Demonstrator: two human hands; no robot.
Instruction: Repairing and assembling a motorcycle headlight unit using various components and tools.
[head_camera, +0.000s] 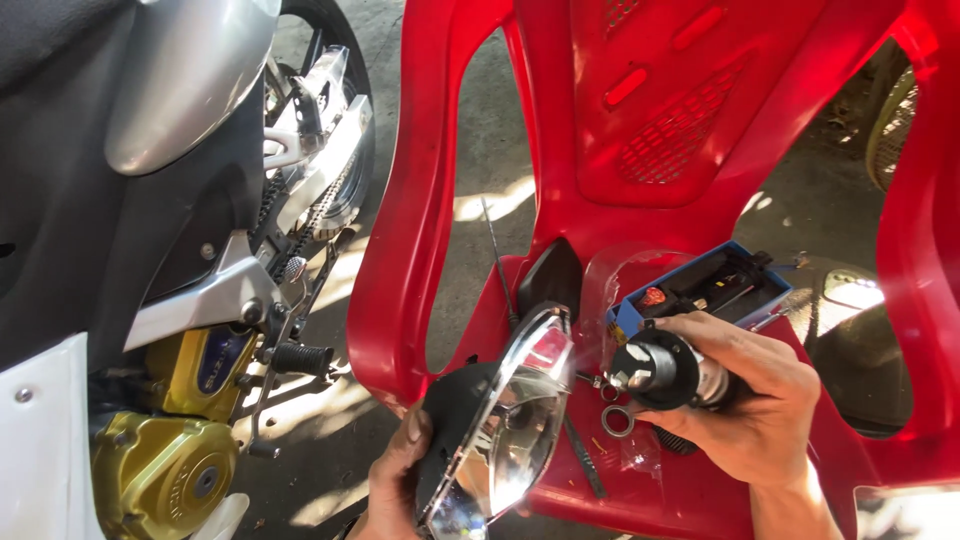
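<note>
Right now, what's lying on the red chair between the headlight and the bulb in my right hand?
In the head view, a small metal ring lies on the chair seat between the headlight and the bulb.

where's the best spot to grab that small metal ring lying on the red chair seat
Pinch the metal ring by its outer rim, coming straight down from above. It lies flat on the red chair seat, so only its edge gives purchase. Approach from its lower left: the right hand with the black bulb unit crowds its right, and the headlight in the left hand stands farther left.

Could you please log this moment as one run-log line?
left hand: holds headlight reflector | right hand: grips black bulb unit | surface: red plastic chair | nearby: open box, motorcycle
</note>
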